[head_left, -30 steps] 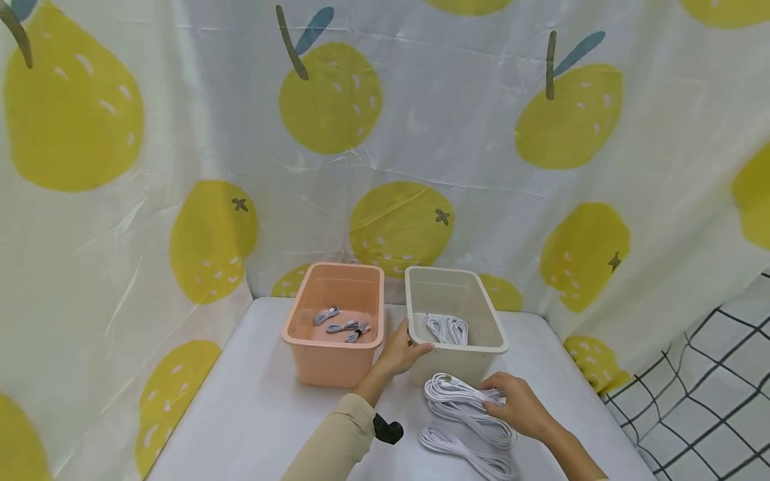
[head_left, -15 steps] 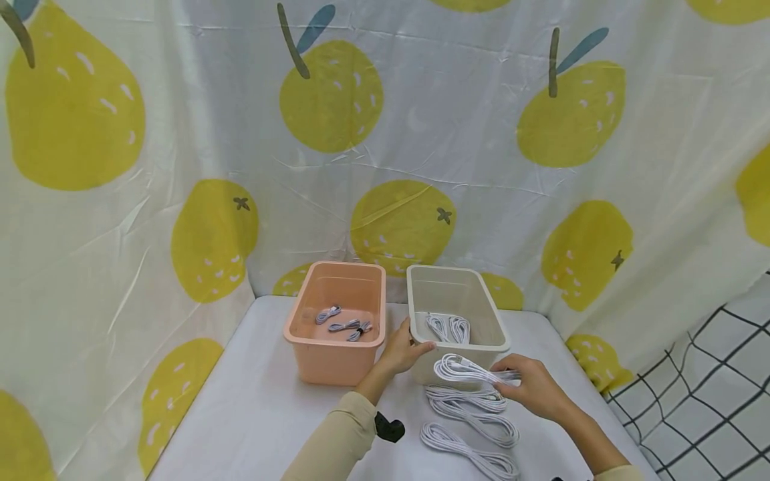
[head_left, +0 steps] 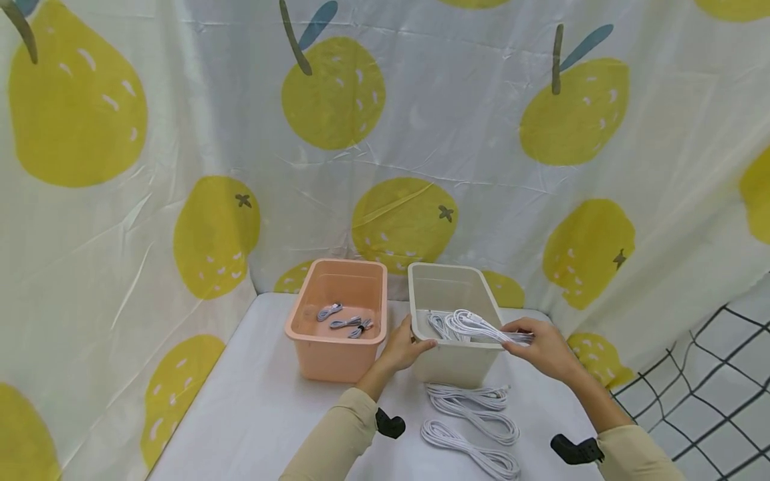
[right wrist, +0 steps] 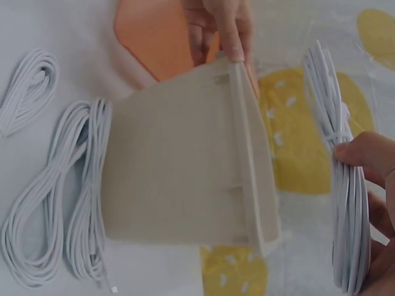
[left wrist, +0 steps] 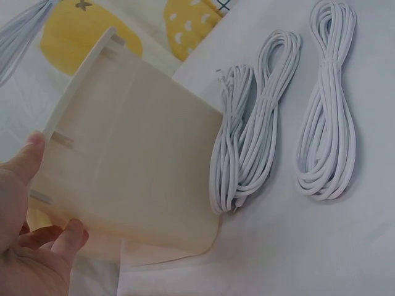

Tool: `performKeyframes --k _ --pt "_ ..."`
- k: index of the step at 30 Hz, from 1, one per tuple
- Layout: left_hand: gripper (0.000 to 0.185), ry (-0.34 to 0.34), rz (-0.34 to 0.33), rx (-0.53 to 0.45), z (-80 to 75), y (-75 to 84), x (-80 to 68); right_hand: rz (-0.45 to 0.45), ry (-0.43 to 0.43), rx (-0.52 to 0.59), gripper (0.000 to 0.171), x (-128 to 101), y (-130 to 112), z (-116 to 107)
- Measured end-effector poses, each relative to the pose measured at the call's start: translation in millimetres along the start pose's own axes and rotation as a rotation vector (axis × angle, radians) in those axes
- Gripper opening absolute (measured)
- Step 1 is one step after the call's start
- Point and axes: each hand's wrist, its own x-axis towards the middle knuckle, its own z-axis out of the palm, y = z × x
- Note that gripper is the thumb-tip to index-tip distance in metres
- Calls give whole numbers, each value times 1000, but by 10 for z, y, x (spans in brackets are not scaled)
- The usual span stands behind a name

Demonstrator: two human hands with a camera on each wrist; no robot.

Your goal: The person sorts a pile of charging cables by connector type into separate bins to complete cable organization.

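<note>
Steadying the beige tub (head_left: 451,364) seems to be the job of the left grip (head_left: 402,349), which pinches its near left corner, thumb over the rim and fingers bent against the side wall, likely so the light plastic cannot slide on the worktop (head_left: 240,414). The right grip (head_left: 541,344) is closed around one end of a white cable bundle (head_left: 481,323), with the thumb close by the tie in the right wrist view; pinching there probably stops the coils from fanning out and leaves the looped end free to reach over the tub's mouth. That bundle hangs above the tub's near right part, covering some of the pale coils (head_left: 440,326) inside; whether it touches them cannot be told. Three more long bundles (head_left: 472,449) lie on the worktop between the beige tub and the near edge, two against each other just beside the tub wall and one apart, a layout that presumably keeps them within short reach of the right arm. Both tubs stand side by side towards the far edge, the peach tub (head_left: 337,361) nearer the far left corner, its three small tied cables (head_left: 345,323) apparently kept separate from the longer ones
</note>
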Motion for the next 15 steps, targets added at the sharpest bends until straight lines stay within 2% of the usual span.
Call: performKeyframes --k 9,15 --pt "67 3 -8 6 -12 -7 8 152 -38 20 24 340 1 -6" --pt "68 1 -5 -4 -13 5 -17 240 15 32 25 529 -11 181"
